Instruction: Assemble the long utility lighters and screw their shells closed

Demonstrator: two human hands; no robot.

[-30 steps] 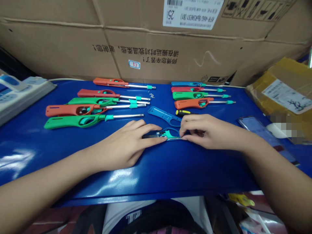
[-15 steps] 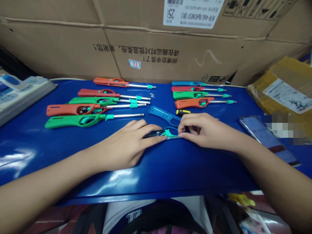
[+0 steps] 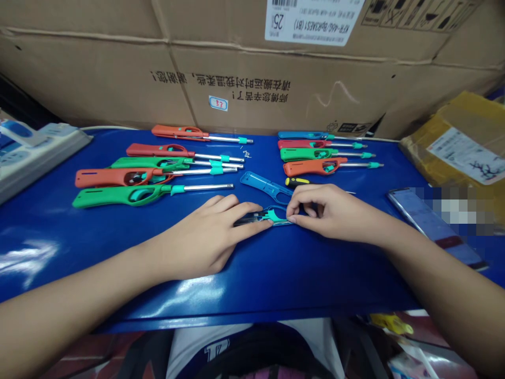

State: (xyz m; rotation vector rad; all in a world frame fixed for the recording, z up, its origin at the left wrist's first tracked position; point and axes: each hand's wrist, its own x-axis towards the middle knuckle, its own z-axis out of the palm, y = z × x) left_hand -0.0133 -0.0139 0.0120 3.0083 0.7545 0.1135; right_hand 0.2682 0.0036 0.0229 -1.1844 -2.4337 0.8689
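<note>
An opened blue lighter [image 3: 272, 216] lies on the table, its teal trigger and inner parts showing. My left hand [image 3: 213, 231] grips its handle end, with thumb and index finger along the two sides. At the trigger end, my right hand [image 3: 321, 210] pinches with thumb and forefinger at the lighter's front; the exact part between the fingertips is hidden. Just behind lies a loose blue casing half [image 3: 262, 184], partly covered by the right hand. A black and yellow screwdriver [image 3: 296, 181] rests beyond the right hand.
Several long-necked lighters lie in groups at the left [image 3: 118, 195] and at the right [image 3: 311, 167]. Small screws [image 3: 246, 154] sit between them. A phone [image 3: 434, 226] and a taped parcel [image 3: 457, 137] are at the right, a power strip [image 3: 43, 147] at the left. A large carton [image 3: 236, 63] stands behind.
Almost nothing differs. My left thumb has shifted slightly right along the lighter, and the right fingertips have moved very slightly left.
</note>
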